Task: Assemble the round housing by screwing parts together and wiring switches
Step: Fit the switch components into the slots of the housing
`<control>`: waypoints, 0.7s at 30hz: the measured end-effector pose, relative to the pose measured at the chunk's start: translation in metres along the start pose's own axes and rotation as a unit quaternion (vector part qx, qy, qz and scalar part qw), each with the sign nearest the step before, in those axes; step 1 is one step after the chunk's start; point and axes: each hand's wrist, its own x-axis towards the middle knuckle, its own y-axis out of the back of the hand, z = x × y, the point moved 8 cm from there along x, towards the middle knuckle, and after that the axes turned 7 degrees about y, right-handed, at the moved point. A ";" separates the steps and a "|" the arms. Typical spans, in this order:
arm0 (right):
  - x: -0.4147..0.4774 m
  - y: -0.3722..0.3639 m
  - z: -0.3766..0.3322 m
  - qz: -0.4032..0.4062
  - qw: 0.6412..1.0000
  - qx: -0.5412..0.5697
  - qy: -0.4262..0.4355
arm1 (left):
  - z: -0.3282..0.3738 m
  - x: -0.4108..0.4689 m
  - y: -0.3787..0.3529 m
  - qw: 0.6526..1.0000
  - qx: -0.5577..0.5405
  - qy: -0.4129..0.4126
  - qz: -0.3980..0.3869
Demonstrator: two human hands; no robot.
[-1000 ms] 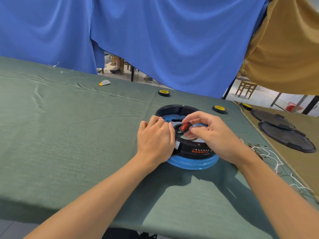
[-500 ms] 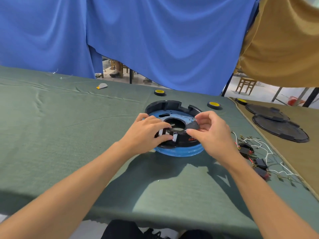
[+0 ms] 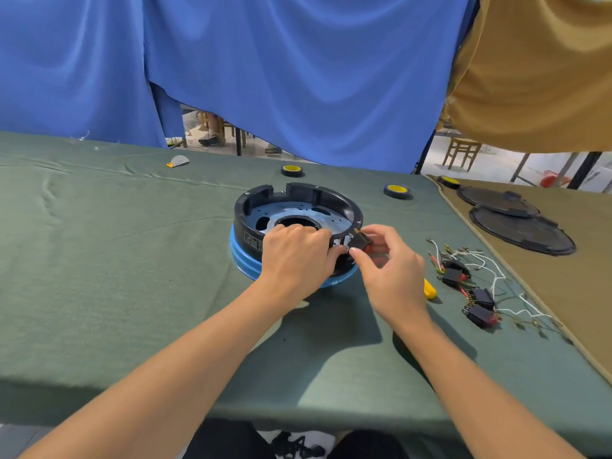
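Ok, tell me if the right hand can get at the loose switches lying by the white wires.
Probably yes. The loose switches lie on the cloth right of the right hand, only a yellow handle between. That hand pinches a switch at the housing, so it must let go first.

— Where does the round housing (image 3: 314, 193) sit?
— On the green-clothed bench (image 3: 116, 260), open side up, its black wall on a blue base (image 3: 241, 260).
— And the hands?
— The left hand (image 3: 294, 260) grips the near rim, fingers curled over it. The right hand (image 3: 392, 273) pinches a black-and-red switch (image 3: 363, 241) at the outside of the wall, just beside the left fingertips.
— Anything to the right?
— There are loose switches (image 3: 478, 298) tangled with white wires (image 3: 493, 270), a yellow handle (image 3: 430, 289) partly hidden by the right wrist, and two black lids (image 3: 521, 228) on tan cloth.
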 end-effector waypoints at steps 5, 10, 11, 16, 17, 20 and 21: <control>0.018 -0.009 0.002 -0.011 0.997 -0.044 0.059 | -0.003 0.004 -0.009 0.998 -0.038 -0.028 0.030; 0.016 -0.019 0.011 -0.010 0.995 -0.049 0.080 | -0.014 0.004 -0.015 0.993 -0.063 -0.046 0.093; 0.016 -0.022 0.012 -0.013 0.995 -0.050 0.082 | -0.015 0.004 -0.017 0.992 -0.068 -0.043 0.101; 0.018 -0.026 0.016 -0.031 0.995 -0.046 0.078 | -0.018 0.007 -0.022 0.990 -0.072 -0.032 0.114; 0.019 -0.026 0.017 -0.030 0.996 -0.045 0.076 | -0.018 0.008 -0.022 0.990 -0.074 -0.029 0.112; 0.020 -0.028 0.017 -0.027 0.995 -0.048 0.078 | -0.018 0.008 -0.022 0.990 -0.084 -0.022 0.110; 0.020 -0.029 0.017 -0.028 0.996 -0.047 0.077 | -0.018 0.008 -0.022 0.990 -0.087 -0.020 0.107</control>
